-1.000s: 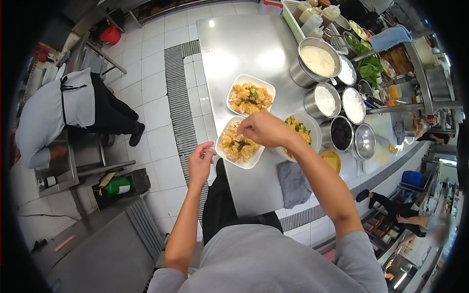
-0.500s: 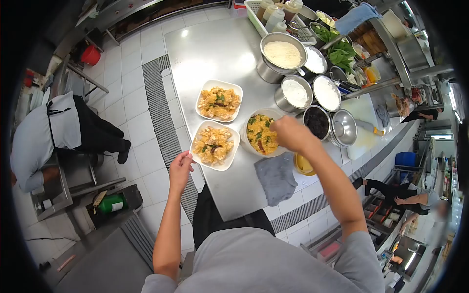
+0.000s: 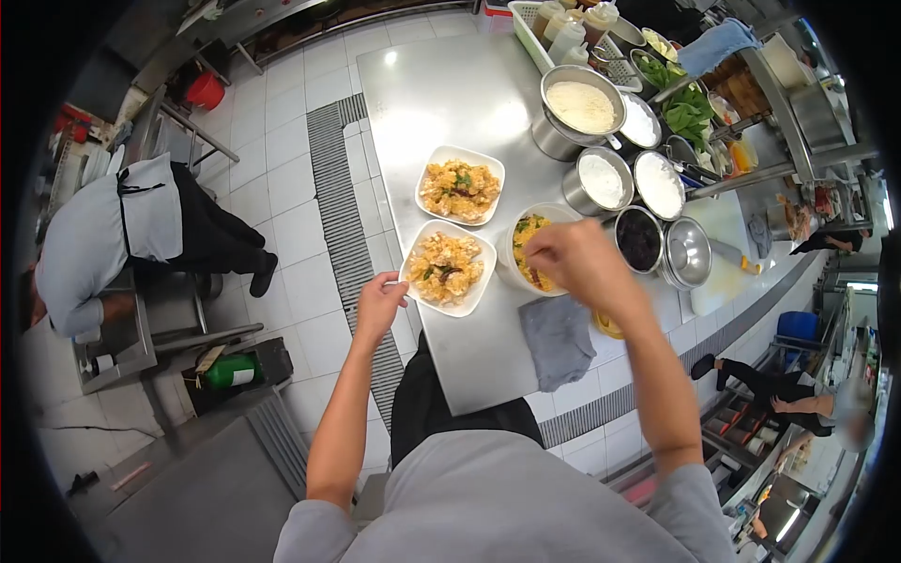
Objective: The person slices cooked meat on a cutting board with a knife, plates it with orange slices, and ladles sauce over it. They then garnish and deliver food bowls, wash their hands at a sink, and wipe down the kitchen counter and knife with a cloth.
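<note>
Three dishes of yellow fried food sit close together on the steel table [image 3: 441,94]: a far square plate [image 3: 460,185], a near square plate [image 3: 448,267], both topped with green herbs, and a round bowl [image 3: 526,246] just right of them. I see my right hand [image 3: 568,258] over that bowl, fingers bunched downward, though blur keeps me from telling what they pinch. My left hand [image 3: 380,305] hovers loosely curled at the table edge, just beside the near plate, holding nothing I can see. Beyond the bowl stand steel pots of white powders [image 3: 603,178], a dark-filled pot [image 3: 639,238] and a lidded pot [image 3: 688,253]. A grey cloth [image 3: 556,340] lies on the table near me. Off to the left, a person in an apron [image 3: 122,225] bends over on the white tiled floor [image 3: 282,178]
</note>
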`<action>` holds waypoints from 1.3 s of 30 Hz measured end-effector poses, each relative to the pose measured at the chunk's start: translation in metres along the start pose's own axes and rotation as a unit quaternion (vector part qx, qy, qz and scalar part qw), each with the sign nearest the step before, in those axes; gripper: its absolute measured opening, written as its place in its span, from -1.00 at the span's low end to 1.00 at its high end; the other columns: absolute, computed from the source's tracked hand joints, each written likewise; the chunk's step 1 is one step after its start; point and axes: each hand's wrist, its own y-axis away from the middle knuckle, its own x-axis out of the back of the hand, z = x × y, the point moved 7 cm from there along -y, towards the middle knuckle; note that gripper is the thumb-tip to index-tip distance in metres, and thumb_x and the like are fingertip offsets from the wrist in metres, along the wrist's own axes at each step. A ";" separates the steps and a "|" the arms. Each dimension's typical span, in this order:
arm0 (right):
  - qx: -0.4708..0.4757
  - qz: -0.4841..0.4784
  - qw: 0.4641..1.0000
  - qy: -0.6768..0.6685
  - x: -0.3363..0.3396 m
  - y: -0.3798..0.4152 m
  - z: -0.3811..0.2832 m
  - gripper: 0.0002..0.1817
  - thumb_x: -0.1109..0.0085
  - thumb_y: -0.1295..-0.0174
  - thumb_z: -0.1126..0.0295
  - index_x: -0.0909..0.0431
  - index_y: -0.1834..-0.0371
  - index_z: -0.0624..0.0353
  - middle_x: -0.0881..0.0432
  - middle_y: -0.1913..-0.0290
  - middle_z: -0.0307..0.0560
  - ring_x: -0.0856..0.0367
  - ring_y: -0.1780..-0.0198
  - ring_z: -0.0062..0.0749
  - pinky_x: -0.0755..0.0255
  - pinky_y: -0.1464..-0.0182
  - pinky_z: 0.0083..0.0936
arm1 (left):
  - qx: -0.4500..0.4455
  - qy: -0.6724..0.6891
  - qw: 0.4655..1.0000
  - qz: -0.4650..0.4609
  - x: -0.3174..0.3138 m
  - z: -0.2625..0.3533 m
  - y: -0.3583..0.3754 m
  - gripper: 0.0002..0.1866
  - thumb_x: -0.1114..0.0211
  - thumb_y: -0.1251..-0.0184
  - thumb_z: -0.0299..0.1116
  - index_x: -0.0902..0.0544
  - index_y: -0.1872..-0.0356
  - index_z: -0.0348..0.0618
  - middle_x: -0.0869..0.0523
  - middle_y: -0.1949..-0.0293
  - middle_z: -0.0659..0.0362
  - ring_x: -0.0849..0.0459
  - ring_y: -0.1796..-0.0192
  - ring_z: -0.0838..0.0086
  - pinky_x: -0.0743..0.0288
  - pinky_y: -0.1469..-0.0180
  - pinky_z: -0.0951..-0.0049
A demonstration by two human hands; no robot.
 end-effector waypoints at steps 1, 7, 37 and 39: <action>0.013 -0.018 1.000 0.019 -0.024 -0.003 -0.010 -0.92 -0.25 -0.11 0.54 -0.67 0.38 0.34 -0.71 0.38 0.20 -0.73 0.32 0.10 -0.61 0.22 -0.19 | -0.011 -0.010 1.000 0.012 0.000 0.005 0.001 -0.68 -0.34 -0.30 -0.36 -0.65 0.00 -0.34 -0.80 0.42 0.14 -0.69 0.43 0.58 -0.37 0.42 0.54; -0.093 0.032 0.985 0.140 -0.124 -0.012 0.008 -0.89 -0.11 -0.10 0.65 -0.65 0.43 0.34 -0.70 0.35 0.26 -0.73 0.27 0.18 -0.61 0.17 -0.04 | 0.011 -0.015 1.000 0.019 -0.009 0.014 0.003 -0.83 -0.28 -0.28 -0.48 -0.56 0.17 -0.33 -0.80 0.44 0.04 -0.72 0.47 0.51 -0.45 0.43 0.52; -0.338 0.225 0.896 -0.181 -0.171 0.048 0.040 -0.71 -0.22 -0.25 0.52 -0.63 -0.01 0.41 -0.79 0.15 0.22 -0.82 0.14 -0.05 -0.64 0.07 -0.27 | 0.111 0.153 0.982 -0.001 -0.041 -0.006 0.031 -0.78 -0.29 -0.25 -0.52 -0.43 0.17 -0.16 -0.71 0.36 0.12 -0.71 0.46 0.47 -0.49 0.35 0.52; -0.344 0.242 0.888 -0.187 -0.174 0.050 0.044 -0.71 -0.24 -0.24 0.51 -0.63 -0.02 0.40 -0.80 0.17 0.16 -0.83 0.14 -0.15 -0.64 0.06 -0.34 | 0.112 0.160 0.981 -0.005 -0.041 -0.007 0.032 -0.77 -0.29 -0.26 -0.52 -0.42 0.15 -0.17 -0.70 0.37 0.12 -0.72 0.46 0.47 -0.51 0.34 0.51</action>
